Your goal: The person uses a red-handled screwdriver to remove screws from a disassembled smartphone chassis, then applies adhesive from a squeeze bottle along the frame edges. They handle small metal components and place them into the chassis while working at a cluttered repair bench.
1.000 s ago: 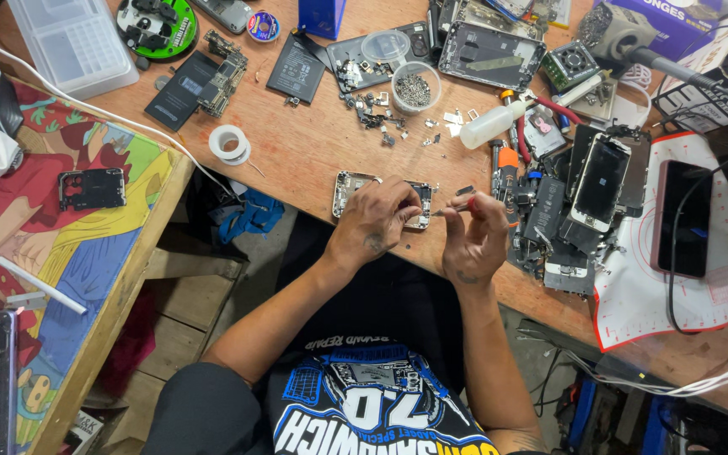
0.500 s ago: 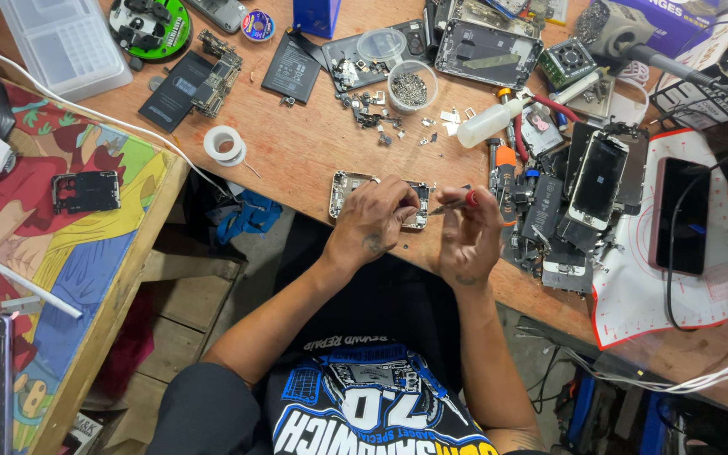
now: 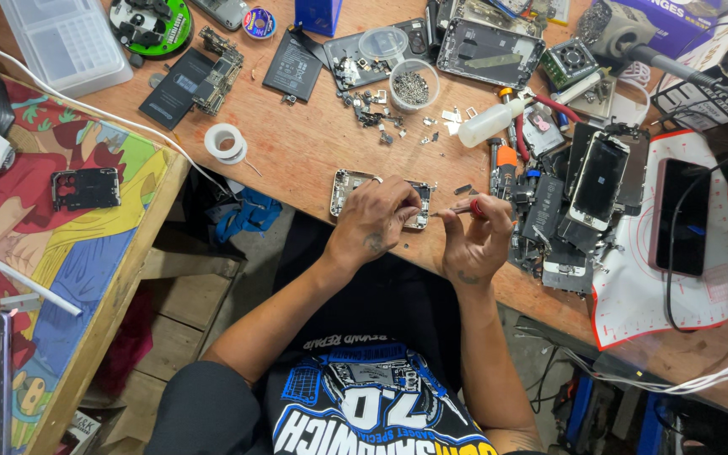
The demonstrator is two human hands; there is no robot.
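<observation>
Pressing down, the left hand (image 3: 374, 221) is pinning an opened phone frame (image 3: 379, 197) at the tabletop's (image 3: 297, 152) near edge. The right hand (image 3: 473, 240), fingers clenched around a red-handled screwdriver (image 3: 457, 210), is aiming its tip leftward at the frame's right end, just beside it.

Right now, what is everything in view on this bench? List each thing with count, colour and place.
phone frame: one, silver, bench edge, under the left hand
screwdriver: one, red-handled, in the right hand
squeeze bottle: one, white, behind the hands
cup of screws: one, clear, centre back
tape roll: one, white, left of the frame
batteries: two, black, back left
plastic box: one, clear, far left corner
phones: several, dark, right side
left hand: pressing on the frame
right hand: grip closed on the screwdriver
</observation>
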